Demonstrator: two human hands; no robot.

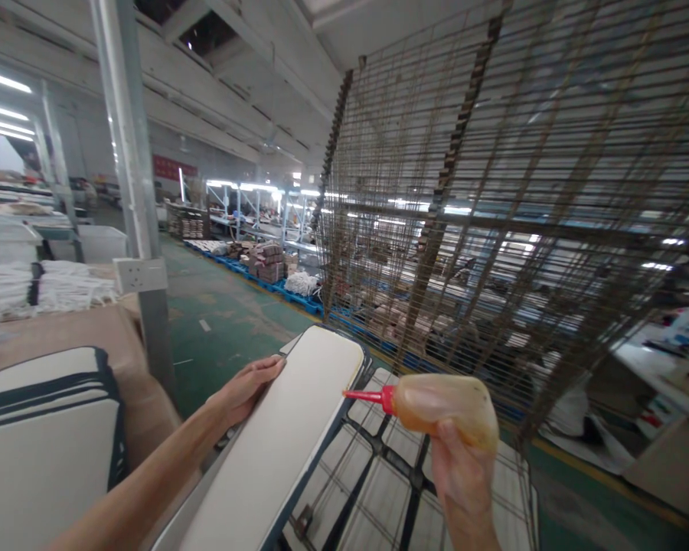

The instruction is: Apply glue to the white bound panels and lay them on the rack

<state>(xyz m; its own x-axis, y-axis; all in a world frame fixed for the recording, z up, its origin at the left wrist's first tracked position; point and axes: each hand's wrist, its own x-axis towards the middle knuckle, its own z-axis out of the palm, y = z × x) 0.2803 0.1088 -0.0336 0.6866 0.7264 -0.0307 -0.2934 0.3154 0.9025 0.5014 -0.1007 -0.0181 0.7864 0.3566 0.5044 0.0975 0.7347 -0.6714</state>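
A long white panel with rounded corners and a dark edge lies slanted in front of me. My left hand is at its left edge, fingers closed on the rim; the thumb is partly hidden. In my right hand is a squeeze bottle of amber liquid, held on its side. Its red nozzle points left, with the tip at the panel's right edge. I cannot tell whether the tip touches. Further white pieces rest on a wire rack below the bottle.
Tall wire racks rise on the right. At left, a stack of white, dark-edged panels sits on a brown-covered table, near a metal post with a socket box. Bundles lie on blue pallets along the green floor.
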